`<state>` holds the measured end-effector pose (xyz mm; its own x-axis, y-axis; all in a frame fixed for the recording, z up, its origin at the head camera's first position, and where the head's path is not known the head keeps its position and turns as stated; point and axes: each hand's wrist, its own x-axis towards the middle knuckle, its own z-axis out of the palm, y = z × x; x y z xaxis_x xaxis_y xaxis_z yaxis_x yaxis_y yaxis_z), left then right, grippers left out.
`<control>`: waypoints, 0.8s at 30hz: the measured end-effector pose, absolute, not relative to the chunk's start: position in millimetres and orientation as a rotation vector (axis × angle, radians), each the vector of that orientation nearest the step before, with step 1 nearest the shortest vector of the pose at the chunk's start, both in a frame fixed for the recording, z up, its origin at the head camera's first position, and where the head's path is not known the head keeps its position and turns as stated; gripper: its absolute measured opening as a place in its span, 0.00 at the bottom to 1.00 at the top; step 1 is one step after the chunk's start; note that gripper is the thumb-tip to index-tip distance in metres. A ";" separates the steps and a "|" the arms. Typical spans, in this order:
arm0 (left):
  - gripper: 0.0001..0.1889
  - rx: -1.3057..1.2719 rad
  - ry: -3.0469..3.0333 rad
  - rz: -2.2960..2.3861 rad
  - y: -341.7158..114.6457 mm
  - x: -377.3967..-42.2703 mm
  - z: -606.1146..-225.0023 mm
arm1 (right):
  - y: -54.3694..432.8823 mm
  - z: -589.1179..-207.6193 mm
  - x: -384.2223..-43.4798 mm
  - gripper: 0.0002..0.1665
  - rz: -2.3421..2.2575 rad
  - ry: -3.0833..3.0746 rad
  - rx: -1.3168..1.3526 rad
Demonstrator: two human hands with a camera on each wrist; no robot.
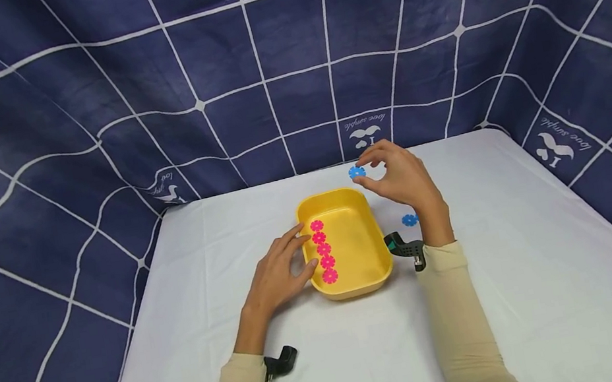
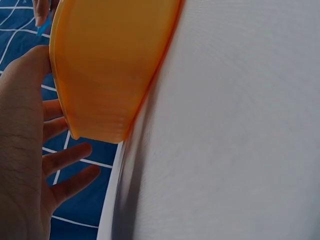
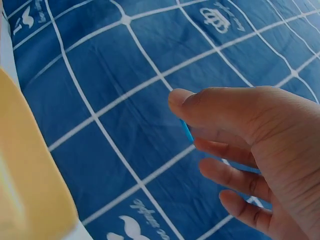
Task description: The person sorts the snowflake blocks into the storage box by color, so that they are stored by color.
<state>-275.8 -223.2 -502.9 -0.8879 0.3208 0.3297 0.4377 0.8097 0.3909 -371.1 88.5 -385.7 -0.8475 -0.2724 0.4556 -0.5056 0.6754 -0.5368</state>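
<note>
A yellow rectangular tray [image 1: 352, 240] stands on the white table. Along its left side inside lies a column of several pink flower-shaped discs [image 1: 324, 249]. My left hand [image 1: 277, 274] rests at the tray's left rim, its fingers spread and loosely extended; the left wrist view shows the thumb [image 2: 37, 62] against the edge. Above the far right corner of the tray, my right hand [image 1: 400, 176] pinches a blue flower-shaped disc [image 1: 357, 173] between thumb and index finger. In the right wrist view only a thin edge of that blue disc [image 3: 187, 131] shows.
Another blue flower-shaped disc [image 1: 409, 220] lies on the white table [image 1: 356, 356], right of the tray and near the right wrist. A dark blue curtain [image 1: 294, 39] with white grid lines surrounds the table at the back and sides.
</note>
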 end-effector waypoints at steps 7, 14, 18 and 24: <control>0.32 -0.575 -2.768 -0.699 -223.3 -275.0 -502.7 | 59.7 -388.8 -374.0 0.21 0.999 -2.604 0.686; 0.32 -0.580 -2.761 -0.713 -222.5 -275.6 -500.3 | 45.7 -399.9 -378.9 0.20 0.986 -2.681 0.707; 0.32 -0.582 -2.760 -0.718 -222.9 -274.4 -500.9 | 41.2 -410.1 -383.3 0.21 0.966 -2.733 0.707; 0.32 -0.583 -2.766 -0.719 -222.7 -275.0 -502.6 | 35.1 -426.0 -392.3 0.20 0.922 -2.798 0.720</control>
